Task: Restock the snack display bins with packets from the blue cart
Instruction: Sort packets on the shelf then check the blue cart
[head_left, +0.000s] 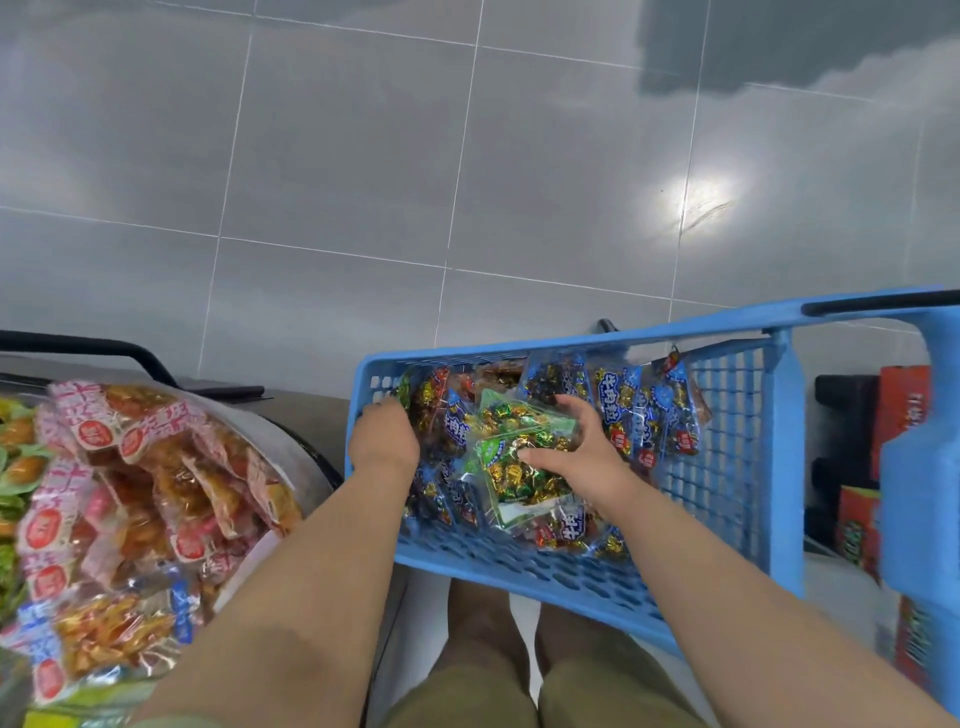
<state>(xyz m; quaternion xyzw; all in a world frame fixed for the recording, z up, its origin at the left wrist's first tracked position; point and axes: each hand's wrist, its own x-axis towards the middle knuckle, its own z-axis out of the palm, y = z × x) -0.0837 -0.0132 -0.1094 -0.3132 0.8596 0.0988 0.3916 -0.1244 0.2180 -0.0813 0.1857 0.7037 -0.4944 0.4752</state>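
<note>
Glossy grey tiled floor (337, 156), blue cart (519, 347) beside display bin (293, 436); right grip (582, 441) grasping green packet (514, 486); left grip (384, 439) cannot tell

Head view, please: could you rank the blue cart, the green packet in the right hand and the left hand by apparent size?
1. blue cart, by far the largest.
2. green packet, held by the right hand.
3. left hand, only slightly smaller; its fingers are hidden among packets, so this pair is unsure.

Both forearms stretched forward. My left hand (384, 441) knuckles up, fingertips hidden. My right hand (576, 447) clasps a green packet (514, 483), thumb spread.
</note>
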